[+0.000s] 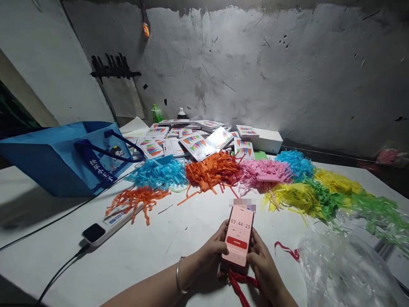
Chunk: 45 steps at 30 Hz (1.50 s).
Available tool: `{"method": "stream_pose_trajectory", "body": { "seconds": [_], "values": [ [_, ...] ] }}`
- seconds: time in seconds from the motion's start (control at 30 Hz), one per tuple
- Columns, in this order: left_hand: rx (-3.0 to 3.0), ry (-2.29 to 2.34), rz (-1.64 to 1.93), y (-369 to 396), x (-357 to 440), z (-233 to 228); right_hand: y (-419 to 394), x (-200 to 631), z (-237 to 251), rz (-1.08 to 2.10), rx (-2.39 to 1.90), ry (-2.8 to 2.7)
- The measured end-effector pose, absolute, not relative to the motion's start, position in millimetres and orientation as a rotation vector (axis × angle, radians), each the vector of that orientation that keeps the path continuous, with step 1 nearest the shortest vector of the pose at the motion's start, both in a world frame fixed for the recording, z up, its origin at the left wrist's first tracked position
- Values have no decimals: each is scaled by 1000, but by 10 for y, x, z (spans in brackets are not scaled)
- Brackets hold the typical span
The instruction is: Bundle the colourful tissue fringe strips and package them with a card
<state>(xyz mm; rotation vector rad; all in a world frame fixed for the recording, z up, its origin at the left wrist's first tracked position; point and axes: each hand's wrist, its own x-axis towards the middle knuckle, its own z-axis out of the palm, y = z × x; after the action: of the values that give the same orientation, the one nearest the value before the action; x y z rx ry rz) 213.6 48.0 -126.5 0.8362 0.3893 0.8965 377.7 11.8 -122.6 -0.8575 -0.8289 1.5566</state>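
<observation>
A smartphone (238, 251) with a pink screen is held upright between my two hands, low in the middle of the view. Its display reads 03:44:25 above a red button. My left hand (217, 247) wraps its left edge, the thumb at the screen's lower left. Along the opposite edge my right hand (260, 256) is closed, its thumb near the lower right corner. A red ribbon (238, 285) hangs below the phone. Beyond it lie bundles of cut strips: blue (162, 170), orange (212, 170), pink (266, 172) and yellow (294, 196).
At the left stands a blue paper bag (64, 162). A white power strip (110, 224) with a black cable lies before it. Packets with coloured pictures (194, 145) are heaped by the wall, beside a white box (268, 140). Clear plastic (345, 268) fills the lower right.
</observation>
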Motion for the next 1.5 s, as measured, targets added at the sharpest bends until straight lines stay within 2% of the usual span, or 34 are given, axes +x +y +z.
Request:
{"method": "stream_pose_trajectory", "body": {
  "seconds": [0.93,1.5],
  "values": [
    [826,284,879,545,2120,-1373,129,3801,-1276,1560,-872,-854],
    [818,329,903,489,2134,-1288,140,3822,-1303,1586,-866,-901]
  ]
}}
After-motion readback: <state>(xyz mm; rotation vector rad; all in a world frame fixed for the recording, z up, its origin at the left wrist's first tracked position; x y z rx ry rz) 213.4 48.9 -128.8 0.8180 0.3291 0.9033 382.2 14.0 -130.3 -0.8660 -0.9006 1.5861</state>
